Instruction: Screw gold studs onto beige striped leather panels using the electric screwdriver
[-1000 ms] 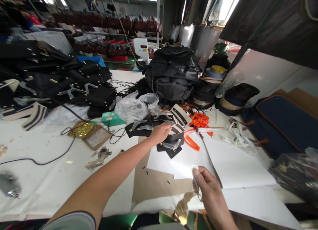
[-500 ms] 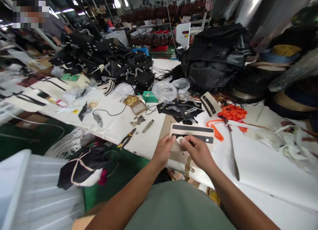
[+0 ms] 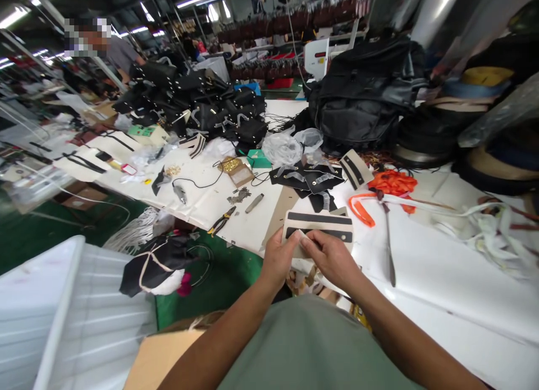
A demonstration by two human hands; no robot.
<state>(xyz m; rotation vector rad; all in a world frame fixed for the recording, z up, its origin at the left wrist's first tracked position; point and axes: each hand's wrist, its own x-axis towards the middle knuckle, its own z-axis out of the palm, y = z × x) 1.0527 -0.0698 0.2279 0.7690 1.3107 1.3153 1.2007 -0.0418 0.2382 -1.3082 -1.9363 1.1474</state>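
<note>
A flat beige panel [image 3: 320, 224] with rounded upper corners is held just below and right of the centre of the frame, its long side running across and dipping slightly to the right. Two dark stripes cross it lengthwise, one near the top edge and one lower down, and a small pale round spot sits near the right end of the lower stripe. A small white piece [image 3: 301, 233], mostly hidden by fingers, is pinched over the panel's lower left part.
</note>
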